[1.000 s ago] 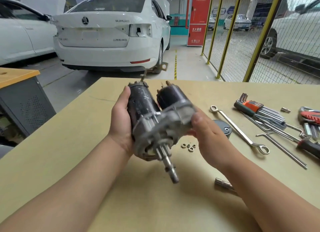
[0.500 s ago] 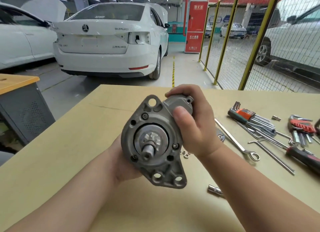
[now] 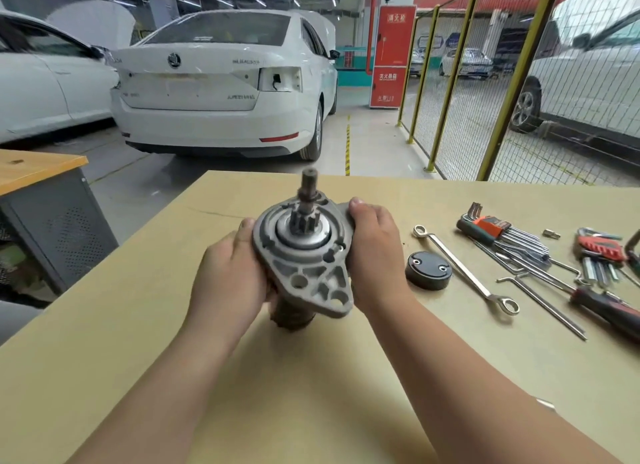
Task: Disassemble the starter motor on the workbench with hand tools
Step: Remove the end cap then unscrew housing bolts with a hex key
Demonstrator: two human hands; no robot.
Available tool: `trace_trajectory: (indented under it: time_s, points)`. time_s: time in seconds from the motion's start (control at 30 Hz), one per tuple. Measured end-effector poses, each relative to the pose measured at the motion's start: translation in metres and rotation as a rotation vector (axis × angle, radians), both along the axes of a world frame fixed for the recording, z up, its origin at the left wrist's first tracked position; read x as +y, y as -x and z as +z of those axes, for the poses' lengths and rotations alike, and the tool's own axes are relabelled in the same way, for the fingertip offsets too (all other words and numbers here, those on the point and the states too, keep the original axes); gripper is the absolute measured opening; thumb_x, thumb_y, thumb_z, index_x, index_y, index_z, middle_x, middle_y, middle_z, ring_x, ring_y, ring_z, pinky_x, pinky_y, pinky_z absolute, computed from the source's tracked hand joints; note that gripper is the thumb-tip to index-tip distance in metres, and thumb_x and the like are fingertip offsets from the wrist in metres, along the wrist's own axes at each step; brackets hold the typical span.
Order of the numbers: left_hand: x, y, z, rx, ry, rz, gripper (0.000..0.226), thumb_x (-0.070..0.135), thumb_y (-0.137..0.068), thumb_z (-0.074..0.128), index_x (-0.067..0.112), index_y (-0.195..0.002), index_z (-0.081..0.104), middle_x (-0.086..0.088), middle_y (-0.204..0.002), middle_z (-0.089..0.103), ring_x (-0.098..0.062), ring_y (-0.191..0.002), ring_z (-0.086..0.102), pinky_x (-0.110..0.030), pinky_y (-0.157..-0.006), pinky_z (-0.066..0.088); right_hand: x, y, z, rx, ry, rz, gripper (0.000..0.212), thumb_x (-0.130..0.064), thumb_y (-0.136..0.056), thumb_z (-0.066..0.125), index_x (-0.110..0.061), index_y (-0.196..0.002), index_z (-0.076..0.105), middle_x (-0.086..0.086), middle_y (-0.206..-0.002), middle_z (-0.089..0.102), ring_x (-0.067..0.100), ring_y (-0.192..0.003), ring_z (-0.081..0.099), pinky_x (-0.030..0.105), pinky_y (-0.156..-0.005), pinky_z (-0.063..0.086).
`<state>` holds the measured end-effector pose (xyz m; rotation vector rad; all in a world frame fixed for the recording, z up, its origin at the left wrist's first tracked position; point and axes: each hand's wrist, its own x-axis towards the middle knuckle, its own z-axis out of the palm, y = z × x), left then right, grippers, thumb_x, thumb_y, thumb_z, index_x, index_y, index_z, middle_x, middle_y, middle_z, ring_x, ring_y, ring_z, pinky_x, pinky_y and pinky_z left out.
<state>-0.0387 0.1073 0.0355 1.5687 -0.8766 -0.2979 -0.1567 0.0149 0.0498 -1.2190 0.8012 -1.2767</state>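
Grey cast nose of the starter motor (image 3: pixel 304 256) points up near the far edge of the workbench (image 3: pixel 311 411), left hand (image 3: pixel 232 273) and right hand (image 3: pixel 374 256) each curled round a side of it; one black cap (image 3: pixel 428 269) lies off beside the spanner (image 3: pixel 464 269); housing, seemingly, is yet to be split.

Open workbench (image 3: pixel 104 359) left; cap (image 3: pixel 428 269), spanner (image 3: pixel 464 268), hex keys (image 3: pixel 502 233) right

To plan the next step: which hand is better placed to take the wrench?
Probably the right hand: the wrench lies on the workbench at its side, and the left hand also grips the starter motor, so could hold it alone.
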Motion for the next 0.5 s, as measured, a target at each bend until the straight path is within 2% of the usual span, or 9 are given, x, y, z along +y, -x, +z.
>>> trace_trajectory:
  time_s: [0.07,0.1,0.17,0.2,0.27,0.33,0.37,0.43,0.5]
  points:
    - [0.001,0.010,-0.002,-0.050,0.114,-0.046,0.051,0.042,-0.101,0.031,0.033,-0.060,0.059,0.016,-0.052,0.056,0.002,-0.049,0.048,-0.007,-0.044,0.034,0.000,-0.002,-0.003,-0.012,-0.122,-0.006,0.030,-0.035,-0.094,0.048,-0.007,-0.099,0.055,-0.001,-0.073,0.057,-0.003,-0.041,0.055,0.011,-0.031,0.035]
    - [0.000,0.010,-0.006,-0.046,0.150,-0.111,0.045,0.038,-0.098,0.033,0.036,-0.062,0.061,0.018,-0.061,0.059,0.002,-0.057,0.050,-0.007,-0.053,0.037,-0.002,-0.002,-0.004,-0.004,-0.156,-0.008,0.030,-0.038,-0.093,0.047,-0.010,-0.099,0.055,-0.001,-0.076,0.058,-0.001,-0.045,0.057,0.012,-0.031,0.036]
    - [-0.001,0.004,-0.014,0.021,0.173,-0.297,0.029,0.031,-0.087,0.039,0.042,-0.086,0.067,0.013,-0.097,0.066,0.000,-0.090,0.059,-0.015,-0.079,0.044,-0.004,-0.004,-0.005,0.041,-0.179,-0.012,0.032,-0.044,-0.092,0.045,-0.014,-0.099,0.054,-0.001,-0.079,0.059,0.002,-0.049,0.059,0.015,-0.034,0.038]
    - [-0.001,0.001,-0.018,0.041,0.138,-0.382,0.029,0.030,-0.080,0.047,0.043,-0.101,0.063,0.010,-0.112,0.062,0.000,-0.104,0.057,-0.020,-0.089,0.045,-0.005,-0.005,-0.005,0.076,-0.177,-0.003,0.033,-0.047,-0.092,0.044,-0.016,-0.099,0.052,-0.001,-0.080,0.060,0.003,-0.054,0.060,0.017,-0.039,0.043]
    - [-0.003,0.000,-0.024,-0.072,0.050,-0.437,0.060,0.036,-0.064,0.063,0.040,-0.122,0.046,0.027,-0.117,0.057,0.011,-0.110,0.053,-0.012,-0.090,0.044,-0.007,-0.007,-0.004,0.144,-0.135,0.028,0.033,-0.053,-0.092,0.041,-0.021,-0.096,0.048,-0.003,-0.083,0.060,0.010,-0.069,0.061,0.028,-0.058,0.052]
    - [-0.008,0.002,-0.024,-0.200,0.067,-0.303,0.081,0.046,-0.056,0.069,0.026,-0.131,0.045,0.029,-0.119,0.058,0.014,-0.112,0.051,-0.006,-0.091,0.040,-0.006,-0.007,-0.003,0.241,0.004,0.063,0.032,-0.053,-0.094,0.037,-0.022,-0.094,0.043,-0.003,-0.084,0.058,0.012,-0.073,0.058,0.035,-0.066,0.049]
    - [-0.011,0.001,-0.023,-0.240,0.114,-0.216,0.080,0.049,-0.055,0.070,0.025,-0.129,0.050,0.030,-0.120,0.058,0.016,-0.112,0.049,-0.005,-0.094,0.037,-0.006,-0.005,-0.003,0.287,0.098,0.099,0.030,-0.051,-0.095,0.035,-0.023,-0.095,0.042,-0.004,-0.084,0.056,0.010,-0.072,0.056,0.032,-0.064,0.047]
    - [-0.009,-0.007,-0.022,-0.258,0.252,-0.145,0.059,0.048,-0.060,0.070,0.034,-0.116,0.058,0.038,-0.113,0.059,0.018,-0.108,0.051,-0.004,-0.094,0.036,-0.006,0.001,0.000,0.356,0.270,0.221,0.025,-0.047,-0.097,0.032,-0.024,-0.099,0.043,-0.006,-0.085,0.056,0.003,-0.073,0.056,0.025,-0.060,0.047]
    - [-0.005,-0.018,-0.022,-0.151,0.355,-0.114,0.046,0.043,-0.063,0.071,0.038,-0.108,0.060,0.030,-0.112,0.064,0.006,-0.110,0.058,-0.015,-0.095,0.043,-0.013,0.011,0.004,0.417,0.404,0.310,0.028,-0.047,-0.093,0.034,-0.026,-0.103,0.051,-0.007,-0.095,0.062,-0.001,-0.084,0.059,0.022,-0.071,0.050]
